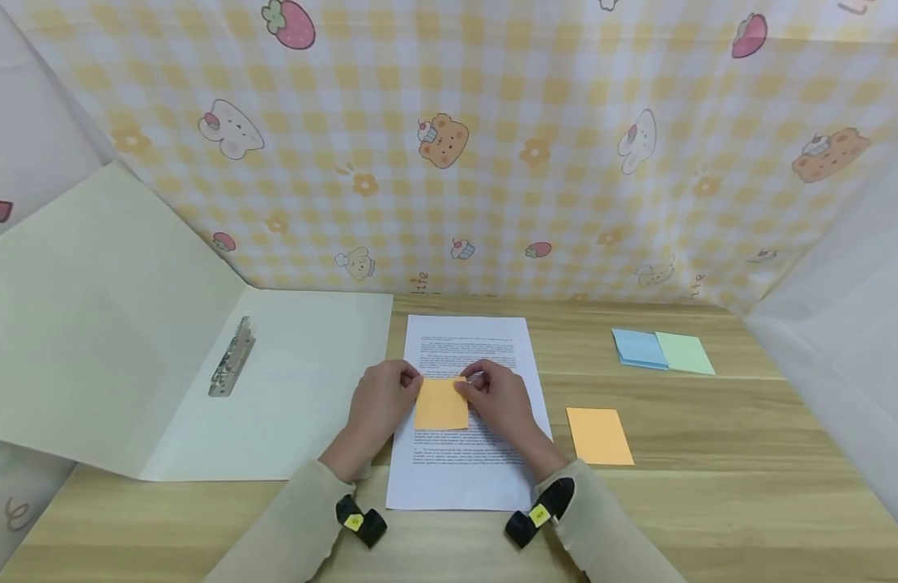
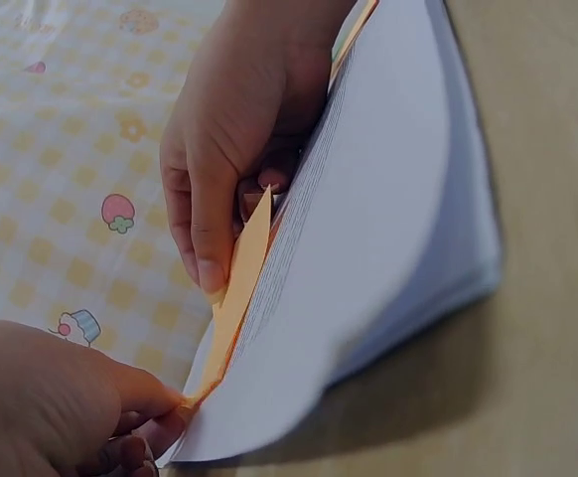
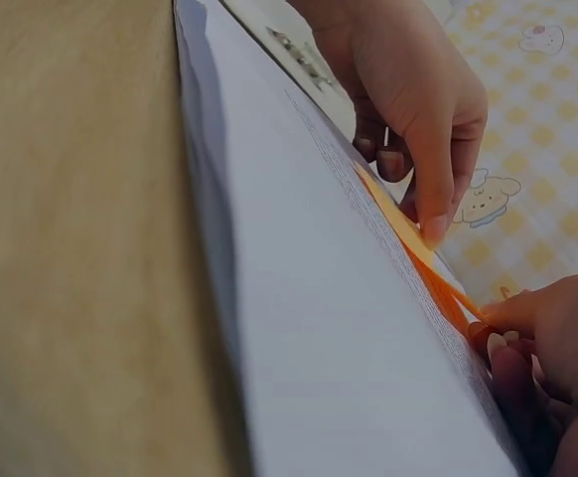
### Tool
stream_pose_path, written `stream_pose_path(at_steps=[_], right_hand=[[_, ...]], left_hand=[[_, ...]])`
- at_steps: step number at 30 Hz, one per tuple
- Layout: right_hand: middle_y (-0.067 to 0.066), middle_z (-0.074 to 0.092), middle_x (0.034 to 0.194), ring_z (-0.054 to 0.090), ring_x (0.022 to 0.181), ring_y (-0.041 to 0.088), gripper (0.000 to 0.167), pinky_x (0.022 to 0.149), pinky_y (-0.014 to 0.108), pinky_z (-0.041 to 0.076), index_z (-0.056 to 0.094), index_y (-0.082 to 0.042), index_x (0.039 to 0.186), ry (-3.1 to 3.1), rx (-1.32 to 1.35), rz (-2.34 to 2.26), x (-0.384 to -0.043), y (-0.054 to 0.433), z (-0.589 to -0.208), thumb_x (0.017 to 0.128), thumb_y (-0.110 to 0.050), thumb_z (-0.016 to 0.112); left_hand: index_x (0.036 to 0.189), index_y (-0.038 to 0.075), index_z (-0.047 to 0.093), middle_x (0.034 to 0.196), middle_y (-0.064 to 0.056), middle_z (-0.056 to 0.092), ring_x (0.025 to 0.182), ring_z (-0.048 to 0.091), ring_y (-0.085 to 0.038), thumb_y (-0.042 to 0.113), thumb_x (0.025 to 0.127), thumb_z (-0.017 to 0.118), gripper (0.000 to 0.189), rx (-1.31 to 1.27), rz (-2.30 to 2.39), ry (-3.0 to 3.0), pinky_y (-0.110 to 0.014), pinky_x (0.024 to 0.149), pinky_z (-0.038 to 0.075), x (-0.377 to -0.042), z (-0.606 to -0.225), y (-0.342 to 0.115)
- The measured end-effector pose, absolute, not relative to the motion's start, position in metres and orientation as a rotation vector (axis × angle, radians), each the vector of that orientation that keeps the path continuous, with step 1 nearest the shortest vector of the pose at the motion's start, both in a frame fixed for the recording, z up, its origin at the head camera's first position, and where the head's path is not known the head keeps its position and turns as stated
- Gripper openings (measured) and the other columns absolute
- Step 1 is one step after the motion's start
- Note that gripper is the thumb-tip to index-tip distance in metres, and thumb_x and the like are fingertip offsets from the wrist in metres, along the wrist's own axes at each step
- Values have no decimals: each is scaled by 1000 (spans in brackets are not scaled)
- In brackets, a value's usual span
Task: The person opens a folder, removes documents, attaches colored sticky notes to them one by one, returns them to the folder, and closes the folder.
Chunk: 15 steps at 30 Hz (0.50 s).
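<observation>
An orange sticky note (image 1: 441,404) lies over the middle of a printed sheet stack (image 1: 459,486). My left hand (image 1: 381,398) pinches the note's top left corner between thumb and forefinger. At the top right corner, my right hand (image 1: 501,401) pinches it the same way. Seen from the left wrist, the note (image 2: 239,298) stands slightly bowed off the page, with the left hand (image 2: 61,402) at lower left and the right hand (image 2: 244,129) above. The right wrist view shows the note's (image 3: 408,231) lower edge close over the printed lines.
An open white folder (image 1: 317,340) with a metal clip (image 1: 232,356) lies left of the sheets. To the right are an orange sticky pad (image 1: 599,436), a blue pad (image 1: 640,350) and a green pad (image 1: 685,354). A checked cloth (image 1: 492,194) hangs behind the wooden table (image 1: 747,486).
</observation>
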State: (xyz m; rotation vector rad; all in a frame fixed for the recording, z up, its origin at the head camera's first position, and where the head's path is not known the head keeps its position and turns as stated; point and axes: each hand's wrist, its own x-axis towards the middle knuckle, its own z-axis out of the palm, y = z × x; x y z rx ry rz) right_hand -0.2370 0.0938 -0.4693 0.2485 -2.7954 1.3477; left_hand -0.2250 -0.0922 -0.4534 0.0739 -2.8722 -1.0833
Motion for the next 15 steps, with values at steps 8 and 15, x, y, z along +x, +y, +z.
stream_pose_path(at_steps=[8, 15], right_hand=[[1, 66, 71, 54, 57, 9, 14, 52, 19, 43, 72, -10, 99, -2789, 276, 1292, -235, 91, -469, 90, -21, 76], [0, 65, 72, 53, 58, 9, 13, 52, 19, 42, 72, -12, 98, -2791, 261, 1262, -236, 91, -469, 89, -20, 77]], left_hand=[[94, 5, 76, 77, -5, 69, 64, 56, -14, 14, 92, 73, 10, 58, -1059, -2865, -22, 58, 45, -224, -454, -93], [111, 5, 72, 95, -7, 69, 79, 63, -19, 13, 88, 78, 25, -18, -883, -2904, -29, 66, 52, -217, -449, -89]])
